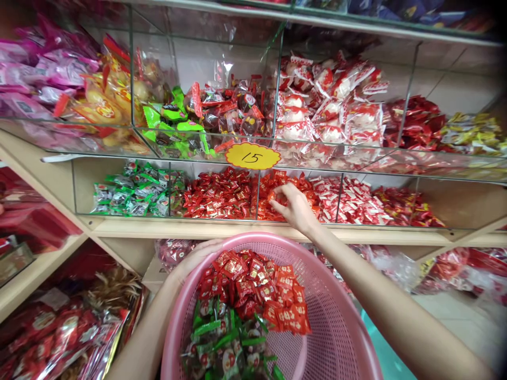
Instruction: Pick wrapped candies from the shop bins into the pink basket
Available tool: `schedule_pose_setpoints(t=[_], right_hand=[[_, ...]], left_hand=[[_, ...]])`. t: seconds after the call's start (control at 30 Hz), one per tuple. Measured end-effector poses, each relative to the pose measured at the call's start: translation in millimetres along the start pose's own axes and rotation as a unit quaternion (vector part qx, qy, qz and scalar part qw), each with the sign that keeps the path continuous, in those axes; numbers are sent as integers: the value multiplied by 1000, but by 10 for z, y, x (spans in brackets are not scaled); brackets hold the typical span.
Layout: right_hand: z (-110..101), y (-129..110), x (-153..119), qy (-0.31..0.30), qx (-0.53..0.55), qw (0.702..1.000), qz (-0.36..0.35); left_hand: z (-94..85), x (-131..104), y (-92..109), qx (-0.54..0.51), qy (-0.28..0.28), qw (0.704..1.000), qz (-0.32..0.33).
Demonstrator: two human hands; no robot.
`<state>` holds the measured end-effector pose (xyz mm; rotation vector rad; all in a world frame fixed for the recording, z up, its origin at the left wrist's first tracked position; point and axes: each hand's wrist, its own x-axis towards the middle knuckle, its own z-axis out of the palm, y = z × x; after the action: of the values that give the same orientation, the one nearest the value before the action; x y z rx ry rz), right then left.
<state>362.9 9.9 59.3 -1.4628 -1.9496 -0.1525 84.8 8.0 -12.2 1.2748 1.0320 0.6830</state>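
A pink basket (336, 316) holds dark red packets (245, 279), brighter orange-red packets (291, 306) and green-edged clear packets (225, 343). My left hand (198, 257) grips the basket's rim at its upper left, fingers partly hidden. Above the basket, my right hand (293, 206) is at the lower shelf bin of orange-red packets (267, 191). Its thumb and forefinger curve toward each other in front of these packets; whether anything is between them is too small to tell.
Glass-fronted bins hold green packets (138, 190), dark red packets (222, 192) and white-red packets (356, 200). A yellow "15" tag (252, 156) hangs above. The wooden shelf edge (138, 229) runs behind the basket. Larger bagged sweets (332, 105) fill the upper bins.
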Motion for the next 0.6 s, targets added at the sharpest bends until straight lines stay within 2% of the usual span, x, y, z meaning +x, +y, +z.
schedule_pose_setpoints(t=[0.1,0.17,0.27,0.37,0.43,0.53,0.6], right_hand=[[-247,-182,-214,26,33,999,-2],[-415,-311,-421,21,40,999,-3],[-566,-452,-769,-65,72,995,-2],[-557,-516,-1080,-187,88,978,-2],[-489,-533,-1236,-252,62,966,-2],[-356,-549,-1383,-326,-8,945,-7],[-276,-559,-1435,-353,-47,934,-16]], left_hand=[[6,-3,8,-3,-5,1000,6],[20,-14,26,-10,-12,1000,7],[41,-35,53,-14,-17,1000,15],[52,-45,60,-7,-2,1000,11],[53,-42,52,-6,9,1000,-2],[53,-32,38,-11,17,1000,-8],[53,-29,37,-14,15,1000,-8]])
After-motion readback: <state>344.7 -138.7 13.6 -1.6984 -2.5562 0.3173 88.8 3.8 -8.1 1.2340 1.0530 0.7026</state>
